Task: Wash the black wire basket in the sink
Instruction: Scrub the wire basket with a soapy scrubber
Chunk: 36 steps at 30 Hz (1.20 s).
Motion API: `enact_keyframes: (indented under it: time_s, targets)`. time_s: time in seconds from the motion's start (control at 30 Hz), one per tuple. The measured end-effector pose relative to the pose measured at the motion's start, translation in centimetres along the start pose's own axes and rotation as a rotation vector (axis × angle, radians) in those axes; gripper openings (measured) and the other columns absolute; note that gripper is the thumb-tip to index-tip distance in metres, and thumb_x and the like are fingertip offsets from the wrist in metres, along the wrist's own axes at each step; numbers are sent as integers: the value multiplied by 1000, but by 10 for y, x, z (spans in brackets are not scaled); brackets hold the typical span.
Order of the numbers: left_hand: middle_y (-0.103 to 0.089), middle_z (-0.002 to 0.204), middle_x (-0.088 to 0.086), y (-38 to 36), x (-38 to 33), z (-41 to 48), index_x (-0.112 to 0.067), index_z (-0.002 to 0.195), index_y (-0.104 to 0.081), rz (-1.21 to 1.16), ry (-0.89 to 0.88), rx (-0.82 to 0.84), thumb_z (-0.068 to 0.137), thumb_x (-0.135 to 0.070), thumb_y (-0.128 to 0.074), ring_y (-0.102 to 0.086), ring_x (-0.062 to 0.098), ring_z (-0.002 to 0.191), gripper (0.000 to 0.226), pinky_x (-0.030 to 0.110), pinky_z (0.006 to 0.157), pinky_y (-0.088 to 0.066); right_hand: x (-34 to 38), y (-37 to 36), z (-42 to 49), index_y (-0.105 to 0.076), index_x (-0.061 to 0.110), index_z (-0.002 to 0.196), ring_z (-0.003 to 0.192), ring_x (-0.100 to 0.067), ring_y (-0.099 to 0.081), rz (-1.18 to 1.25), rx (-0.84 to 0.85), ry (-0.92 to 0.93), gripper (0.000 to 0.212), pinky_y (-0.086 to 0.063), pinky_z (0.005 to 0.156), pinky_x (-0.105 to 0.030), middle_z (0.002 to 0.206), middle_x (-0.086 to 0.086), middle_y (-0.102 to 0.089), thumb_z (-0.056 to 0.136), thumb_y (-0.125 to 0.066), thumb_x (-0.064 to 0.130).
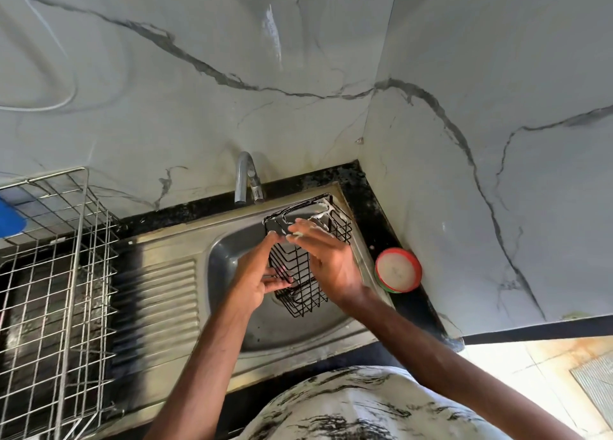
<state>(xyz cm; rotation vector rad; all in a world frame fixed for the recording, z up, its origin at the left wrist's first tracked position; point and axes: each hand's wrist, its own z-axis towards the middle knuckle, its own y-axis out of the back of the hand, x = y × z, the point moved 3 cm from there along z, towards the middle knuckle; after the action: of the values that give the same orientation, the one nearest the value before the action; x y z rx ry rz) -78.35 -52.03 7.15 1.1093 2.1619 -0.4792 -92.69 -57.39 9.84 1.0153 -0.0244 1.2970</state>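
The black wire basket [300, 295] is up off the bottom of the sink [229, 257], tilted over the bowl and held between the person's two hands. White suds cling to its top rim, just under the tap [244, 181].

The left hand [257, 274] grips the basket's lower left side. Its fingers curl in around the wires and its forefinger reaches up along the edge. The right hand [328, 264] lies across the upper part of the basket from the other side, fingers stretched fairly straight over the wires, with foam on the fingertips. It presses rather than clasps. I cannot tell whether there is something small and pale under those fingertips or only lather.

The sink is steel, with a ribbed draining board on its left. It is set into a black counter [368, 194] in a corner of grey-veined marble wall. On the counter, just right of the bowl, sits a round red-and-green tub [398, 269] with something whitish inside. Further left stands a metal wire dish rack [66, 274], with something blue [10, 217] at its far edge.
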Motion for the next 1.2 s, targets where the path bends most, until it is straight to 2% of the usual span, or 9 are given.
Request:
enact_keyframes:
  time_s: [0.1, 0.27, 0.4, 0.53, 0.63, 0.77, 0.9, 1.07, 1.2]
  targets:
    - [-63, 104, 19, -3, 2, -3, -14, 136, -60, -26, 8, -2, 93, -56, -68, -68, 37, 92, 60, 59, 91, -60, 8, -8, -2, -72, 1, 115, 123, -27, -64, -4, 66, 63, 48, -63, 80, -35, 125, -15, -70, 80, -53, -25]
    - [-66, 96, 21, -4, 3, -3, -14, 122, -64, -32, 22, 1, 90, -57, -71, -69, 33, 80, 54, 53, 87, -63, 9, -8, 0, -73, -1, 110, 121, -30, -65, -21, 80, 124, 42, -64, 74, -36, 122, -17, -70, 81, -51, -20]
    - [-67, 106, 19, -3, 0, -3, -14, 111, -69, -18, 17, 10, 90, -58, -70, -70, 32, 85, 48, 50, 83, -64, 12, -15, -10, -72, 0, 112, 121, -31, -65, -24, 140, 211, 37, -64, 77, -39, 124, -18, -70, 89, -46, -13]
    - [-60, 115, 29, 3, -1, -3, -20, 103, -62, -34, 40, 17, 87, -48, -78, -67, 44, 101, 36, 56, 87, -62, -3, -4, 1, -75, 2, 107, 108, -22, -72, -26, 30, 124, 30, -63, 68, -25, 115, -13, -74, 89, -61, -17]
    - [-57, 126, 26, 6, -2, -5, -21, 95, -72, 1, 21, 47, 86, -38, -82, -66, 45, 109, 21, 55, 86, -62, -21, 9, 3, -77, 3, 103, 100, -20, -74, -26, -37, 11, 28, -62, 66, -21, 109, -12, -76, 85, -68, -16]
    - [-50, 141, 18, 10, -1, -3, -30, 76, -83, 42, -1, 63, 85, -39, -82, -64, 44, 113, 13, 57, 85, -63, -47, 24, 4, -75, 2, 107, 103, -18, -74, -40, -42, -137, 30, -61, 79, -21, 113, -14, -74, 87, -60, -15]
    - [-55, 140, 24, 15, 1, -5, -37, 68, -81, 91, -7, 73, 85, -38, -82, -65, 45, 113, 17, 54, 81, -64, -73, 36, 14, -75, -1, 108, 102, -19, -74, -108, -22, -395, 37, -48, 87, -3, 112, -14, -75, 84, -55, -21]
    - [-62, 131, 30, 30, 1, -2, -32, 95, -82, 91, -35, 102, 90, -36, -77, -74, 43, 100, 9, 54, 86, -63, -87, 42, 20, -72, 1, 118, 96, -9, -67, 150, 104, -843, 40, -41, 70, 5, 110, -7, -74, 83, -60, -15]
    - [-70, 120, 27, 42, 2, 4, -28, 129, -69, 69, -45, 152, 93, -27, -68, -73, 38, 100, 37, 50, 86, -62, -86, 40, 27, -72, 10, 118, 82, -12, -73, 411, 227, -1020, 36, -60, 69, -21, 103, -8, -77, 90, -56, -7]
